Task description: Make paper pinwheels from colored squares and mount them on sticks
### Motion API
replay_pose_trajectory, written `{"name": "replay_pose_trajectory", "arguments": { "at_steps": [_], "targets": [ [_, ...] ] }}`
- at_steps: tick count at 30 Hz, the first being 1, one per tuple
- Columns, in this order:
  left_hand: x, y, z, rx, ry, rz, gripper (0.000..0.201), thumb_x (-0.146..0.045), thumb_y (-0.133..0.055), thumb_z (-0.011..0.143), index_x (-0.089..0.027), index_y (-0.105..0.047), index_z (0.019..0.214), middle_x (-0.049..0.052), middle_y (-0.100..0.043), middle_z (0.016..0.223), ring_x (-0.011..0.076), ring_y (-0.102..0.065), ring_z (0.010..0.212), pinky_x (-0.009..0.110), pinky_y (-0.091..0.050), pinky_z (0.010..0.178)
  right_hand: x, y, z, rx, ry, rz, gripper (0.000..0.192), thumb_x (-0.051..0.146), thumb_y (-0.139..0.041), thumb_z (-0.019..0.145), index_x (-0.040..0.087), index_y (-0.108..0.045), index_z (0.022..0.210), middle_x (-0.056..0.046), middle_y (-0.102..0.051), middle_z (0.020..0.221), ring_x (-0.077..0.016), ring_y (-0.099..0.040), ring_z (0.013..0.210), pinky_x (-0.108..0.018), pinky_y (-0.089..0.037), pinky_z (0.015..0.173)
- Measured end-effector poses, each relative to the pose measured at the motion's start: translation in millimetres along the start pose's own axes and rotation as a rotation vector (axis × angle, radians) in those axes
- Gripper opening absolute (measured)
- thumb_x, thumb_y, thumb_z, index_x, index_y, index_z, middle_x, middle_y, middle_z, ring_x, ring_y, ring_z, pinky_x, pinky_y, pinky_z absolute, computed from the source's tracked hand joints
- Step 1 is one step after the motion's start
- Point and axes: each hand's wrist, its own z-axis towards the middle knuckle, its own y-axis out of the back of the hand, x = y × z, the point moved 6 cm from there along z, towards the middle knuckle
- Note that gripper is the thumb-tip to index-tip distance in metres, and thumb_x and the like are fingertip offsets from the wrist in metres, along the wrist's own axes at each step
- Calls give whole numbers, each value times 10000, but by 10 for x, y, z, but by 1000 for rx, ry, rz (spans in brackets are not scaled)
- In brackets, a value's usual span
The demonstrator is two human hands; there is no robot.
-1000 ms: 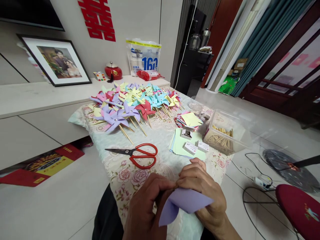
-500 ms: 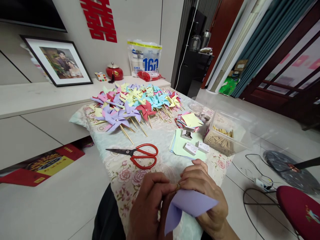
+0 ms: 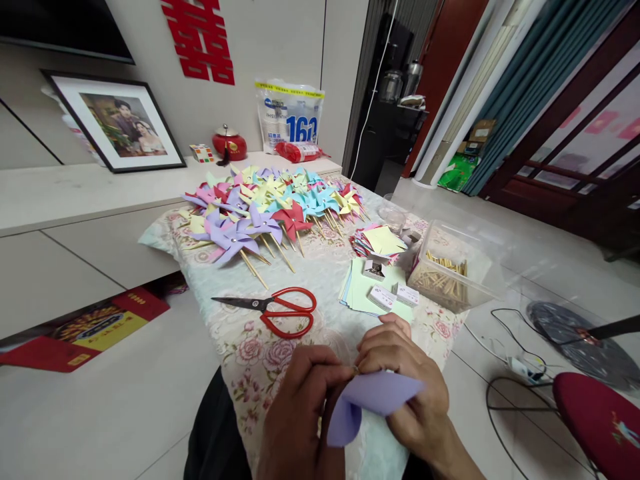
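A purple paper pinwheel (image 3: pixel 377 393) with curled blades is held low over the front of the table, between both hands. My left hand (image 3: pixel 305 407) is closed on it, thumb and fingers pinching near its centre. Around the other side, my right hand (image 3: pixel 407 373) is closed with its fingertips meeting the left ones at the same spot. What lies between the fingertips is mostly hidden. Red-handled scissors (image 3: pixel 277 309) rest on the cloth ahead of the left hand. Small white boxes (image 3: pixel 383 297) sit on a stack of pale green paper (image 3: pixel 357 283) beyond the right hand.
Finished pinwheels (image 3: pixel 270 207) on sticks crowd the far table. A clear plastic bin (image 3: pixel 480 293) of short wooden sticks stands at the right edge, beside cut paper squares (image 3: pixel 383 240). A flowered cloth (image 3: pixel 250 360) covers the table. A red stool (image 3: pixel 595 420) is at right.
The purple pinwheel has shifted slightly left and its blade has tilted upward. My right hand has turned a little and moved slightly left; the left hand stays nearly in place.
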Motion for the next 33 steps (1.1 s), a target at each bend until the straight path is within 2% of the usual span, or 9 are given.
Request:
{"name": "replay_pose_trajectory", "arguments": {
  "at_steps": [2, 4, 9, 12, 16, 19, 23, 28, 33],
  "targets": [
    [69, -17, 28, 51, 58, -70, 271, -78, -539, 806, -242, -669, 979, 47, -648, 988, 194, -664, 872, 277, -551, 733, -91, -4, 24, 47, -96, 115, 152, 108, -536, 862, 220, -622, 918, -20, -652, 819, -197, -627, 798, -393, -444, 825],
    [179, -44, 44, 68, 186, -158, 213, -108, -533, 823, -232, -680, 915, 52, -659, 966, 213, -656, 890, 317, -544, 780, -202, -11, 34, 84, -227, 187, 93, 160, -600, 868, 228, -635, 921, -20, -653, 840, -194, -618, 799, -339, -462, 737],
    [515, -211, -43, 113, 590, -387, 153, -172, -595, 778, -206, -672, 905, 37, -683, 853, 205, -614, 767, 305, -497, 674, -391, -68, 68, 239, -451, 167, 126, 185, -668, 819, 220, -664, 940, -10, -683, 849, -181, -618, 787, -288, -451, 699],
    [639, -297, -95, 105, 721, -504, 73, -189, -615, 739, -194, -657, 799, -11, -614, 672, 160, -527, 620, 273, -427, 593, -477, -130, 96, 328, -540, 257, 157, 164, -656, 795, 203, -678, 946, -10, -701, 857, -175, -628, 781, -271, -450, 681],
    [691, -348, -67, 52, 736, -595, 74, -208, -626, 711, -197, -597, 644, -57, -492, 509, 117, -414, 510, 254, -338, 537, -579, -201, 119, 376, -579, 368, 180, 118, -651, 773, 194, -701, 929, -9, -712, 887, -177, -643, 842, -273, -465, 752],
    [723, -376, -18, 20, 751, -642, 70, -196, -635, 680, -194, -585, 631, -69, -464, 475, 105, -383, 486, 242, -295, 512, -667, -257, 128, 405, -613, 443, 179, 123, -644, 781, 191, -710, 933, -14, -710, 922, -187, -642, 893, -290, -468, 808],
    [823, -375, 111, -43, 792, -695, 130, -216, -661, 671, -184, -550, 610, -69, -452, 489, 88, -349, 487, 230, -248, 497, -833, -321, 245, 447, -650, 477, 162, 148, -645, 786, 184, -700, 934, -14, -699, 913, -190, -617, 879, -296, -454, 791],
    [892, -349, 503, -76, 754, -819, 90, -177, -681, 618, -157, -621, 683, -49, -511, 533, 94, -406, 516, 227, -290, 520, -1114, -374, 647, 446, -645, 521, 134, 190, -705, 752, 170, -693, 885, 2, -673, 832, -162, -585, 768, -275, -429, 718],
    [909, -405, 923, -124, 683, -995, 261, -233, -787, 623, -151, -686, 850, -14, -608, 677, 98, -449, 569, 228, -336, 547, -1335, -394, 1019, 396, -628, 622, 180, 251, -790, 702, 171, -683, 822, 11, -654, 784, -154, -575, 734, -265, -419, 692]
  ]
}}
